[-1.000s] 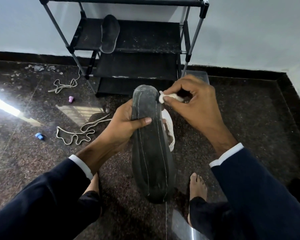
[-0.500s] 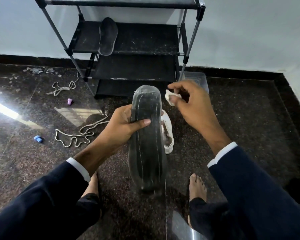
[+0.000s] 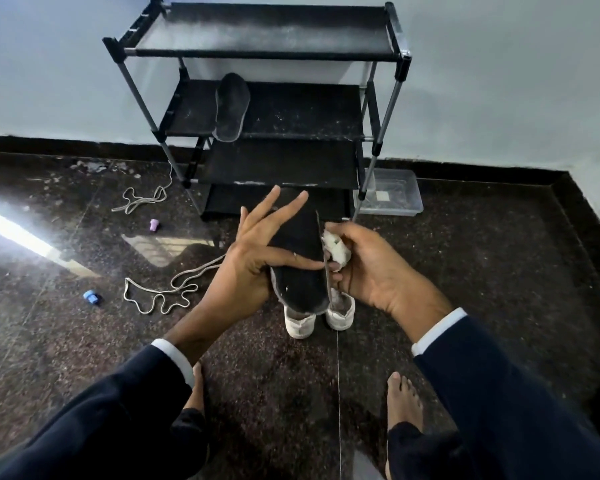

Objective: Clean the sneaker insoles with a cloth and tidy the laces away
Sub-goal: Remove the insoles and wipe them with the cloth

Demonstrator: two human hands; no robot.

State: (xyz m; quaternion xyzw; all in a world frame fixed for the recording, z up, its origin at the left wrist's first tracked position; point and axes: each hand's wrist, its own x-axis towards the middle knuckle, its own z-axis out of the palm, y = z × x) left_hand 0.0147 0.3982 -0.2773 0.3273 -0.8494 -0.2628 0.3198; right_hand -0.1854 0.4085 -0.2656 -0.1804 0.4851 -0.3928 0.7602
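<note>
1. Left hand (image 3: 246, 268) holds the dark insole (image 3: 300, 268) at frame centre: thumb clamped across its face, the other fingers straight and fanned behind it toward the rack.
2. Right hand (image 3: 371, 268) has its fingers curled round a white cloth (image 3: 335, 249), bunched against the insole's right edge.
3. Step in hand, as I read it: wiping that edge. Best done with the thumb pinning the insole flat and the cloth drawn along the rim in one direction, turning to a clean patch of cloth.
4. Insole hangs over the white sneakers (image 3: 317, 315) on the floor.
5. Second insole (image 3: 231, 110) lies on the shoe rack (image 3: 291, 116), upper centre.
6. Two laces loose on the floor: near lace (image 3: 163, 296) centre left, far lace (image 3: 139, 200) higher left. Not yet tidied.
</note>
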